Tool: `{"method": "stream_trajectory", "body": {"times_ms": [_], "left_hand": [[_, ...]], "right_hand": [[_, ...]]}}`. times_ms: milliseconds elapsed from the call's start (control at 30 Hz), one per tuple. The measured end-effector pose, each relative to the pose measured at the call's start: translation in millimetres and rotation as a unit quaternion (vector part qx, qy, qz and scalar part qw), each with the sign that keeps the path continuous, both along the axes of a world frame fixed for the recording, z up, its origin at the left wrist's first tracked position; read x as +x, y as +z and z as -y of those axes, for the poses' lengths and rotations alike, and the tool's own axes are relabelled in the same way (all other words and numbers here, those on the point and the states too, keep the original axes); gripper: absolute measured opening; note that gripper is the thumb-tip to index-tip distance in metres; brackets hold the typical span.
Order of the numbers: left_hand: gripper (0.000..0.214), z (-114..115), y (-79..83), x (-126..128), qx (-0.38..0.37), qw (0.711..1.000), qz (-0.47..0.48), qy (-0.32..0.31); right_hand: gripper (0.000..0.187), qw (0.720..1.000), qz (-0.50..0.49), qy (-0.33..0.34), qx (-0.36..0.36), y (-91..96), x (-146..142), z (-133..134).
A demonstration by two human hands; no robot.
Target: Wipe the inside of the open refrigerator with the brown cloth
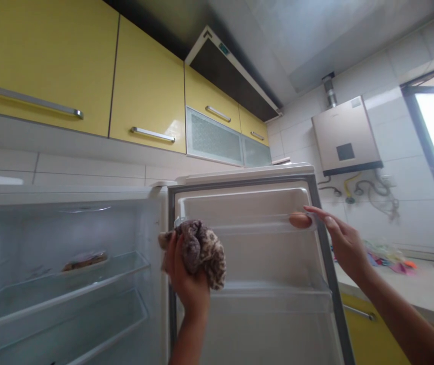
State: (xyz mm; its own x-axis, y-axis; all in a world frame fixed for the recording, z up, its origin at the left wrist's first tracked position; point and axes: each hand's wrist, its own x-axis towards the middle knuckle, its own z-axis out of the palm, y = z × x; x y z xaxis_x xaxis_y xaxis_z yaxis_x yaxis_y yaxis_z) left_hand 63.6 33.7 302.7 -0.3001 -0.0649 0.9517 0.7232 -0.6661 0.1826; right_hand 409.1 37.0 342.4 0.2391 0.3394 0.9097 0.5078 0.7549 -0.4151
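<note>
My left hand (186, 279) is closed around a bunched brown and cream patterned cloth (203, 253). It holds the cloth against the hinge-side end of the upper shelf (247, 223) in the open refrigerator door (270, 258). At that shelf's other end lies a brown egg (300, 220), seen through the clear shelf front. My right hand (344, 241) reaches over the door's free edge, its index finger stretched out with the tip just above the egg. Whether that fingertip touches the egg is unclear, and the remaining fingers are mostly hidden.
Glass shelves (118, 271) fill the refrigerator at left, with a wrapped brown food item (85, 260) on the upper one. Yellow cabinets (148, 86) and a range hood (235, 76) hang above. A water heater (346, 134) is on the wall over the right counter (422, 291).
</note>
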Motion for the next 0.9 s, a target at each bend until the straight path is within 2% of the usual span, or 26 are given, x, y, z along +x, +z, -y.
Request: {"method": "stream_trajectory", "body": {"times_ms": [67, 133, 233, 300, 333, 400, 467, 533, 567, 667, 767, 900], "left_hand": [[0.070, 4.8, 14.8, -18.6, 0.020, 0.999, 0.004, 0.040], [0.068, 9.6, 38.0, -35.5, 0.022, 0.997, -0.018, 0.065], [0.062, 14.1, 83.1, -53.1, -0.009, 0.994, -0.059, 0.089], [0.057, 13.9, 115.7, -56.8, -0.064, 0.988, -0.125, 0.067], [0.057, 12.9, 131.5, -56.0, -0.098, 0.976, -0.185, 0.050], [0.059, 10.2, 159.8, -50.3, -0.189, 0.931, -0.308, 0.050], [0.058, 7.9, 180.7, -41.1, -0.284, 0.863, -0.401, 0.113], [0.049, 6.8, 192.9, -31.4, -0.340, 0.812, -0.432, 0.197], [0.044, 6.3, 195.9, -27.1, -0.352, 0.799, -0.427, 0.235], [0.035, 3.0, 197.4, -16.7, -0.369, 0.784, -0.391, 0.310], [0.033, -6.5, 196.7, -7.3, -0.403, 0.759, -0.380, 0.341], [0.034, -25.1, 198.1, 8.0, -0.466, 0.723, -0.390, 0.330]], "right_hand": [[0.048, 1.000, 0.001, -0.001, 0.000, -0.3, -0.1, -0.4], [0.047, 1.000, 0.002, -0.006, 0.002, -1.0, 0.4, -1.7], [0.046, 1.000, 0.000, -0.010, 0.005, -3.1, 1.5, -5.4], [0.045, 1.000, -0.002, -0.012, 0.006, -4.4, 1.9, -7.8], [0.045, 1.000, -0.004, -0.015, 0.008, -4.9, 1.8, -8.6], [0.046, 1.000, -0.005, -0.021, 0.011, -5.2, 1.1, -8.9], [0.046, 1.000, -0.004, -0.023, 0.009, -4.7, 0.0, -7.9], [0.046, 1.000, -0.003, -0.023, 0.005, -4.1, -1.0, -6.4], [0.047, 1.000, -0.003, -0.025, 0.004, -3.9, -1.4, -5.7], [0.047, 0.999, -0.001, -0.036, 0.003, -3.9, -2.0, -4.3], [0.047, 0.999, 0.002, -0.037, 0.008, -4.0, -3.1, -3.9], [0.045, 0.999, -0.002, -0.035, 0.018, -2.3, -6.2, -2.3]]}}
